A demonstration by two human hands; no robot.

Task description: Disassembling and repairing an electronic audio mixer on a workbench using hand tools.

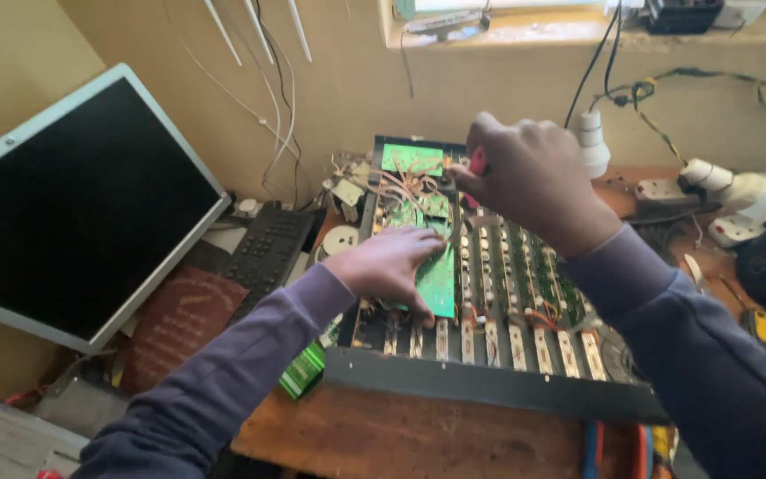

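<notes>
An opened black electronic chassis [489, 386] lies on a wooden bench, filled with green circuit boards and rows of narrow board strips [525, 293]. My left hand [387, 264] rests flat, palm down, on a green circuit board [439, 284] at the chassis's left side. My right hand [529, 182] is raised over the far end of the chassis, closed around a red-handled tool [477, 162] whose tip is hidden. A tangle of pale wires [405, 188] sits near another green board [411, 159] at the back.
A dark flat monitor [73, 204] leans at the left, with a black keypad device [263, 253] beside it. White plugs and a power strip [720, 191] lie at the right. Cables hang down the wall. A green component [303, 371] sits by the chassis's front left corner.
</notes>
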